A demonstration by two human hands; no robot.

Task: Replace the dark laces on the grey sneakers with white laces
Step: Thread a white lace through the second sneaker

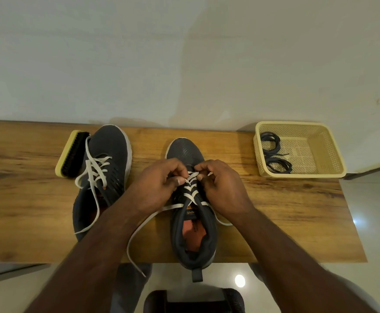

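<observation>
Both hands were over the grey mesh sneaker point(188, 154) standing toe-away at the middle of the wooden counter point(26, 199), heel overhanging the near edge. The left hand point(159, 188) had its grip pinched shut, thumb and forefinger on the flat white lace point(190, 195) at the upper crossings near the toe end of the eyelet rows. The right hand point(220, 188) had its grip closed the same way on the lace from the opposite side, fingertips almost touching the left's. The lace sat right between the two grips; below them three white crossings ran back toward the tongue. One loose end trailed left across the counter and hung off the near edge; the other looped out under the right wrist.

The second grey sneaker point(107, 159), already strung with white lace, lay tilted to the left, just beside a black-bristled shoe brush with yellow back point(71, 154). The coiled dark laces point(272, 152) sat in the cream perforated plastic basket point(320, 136) at the right end, well apart from the hands.
</observation>
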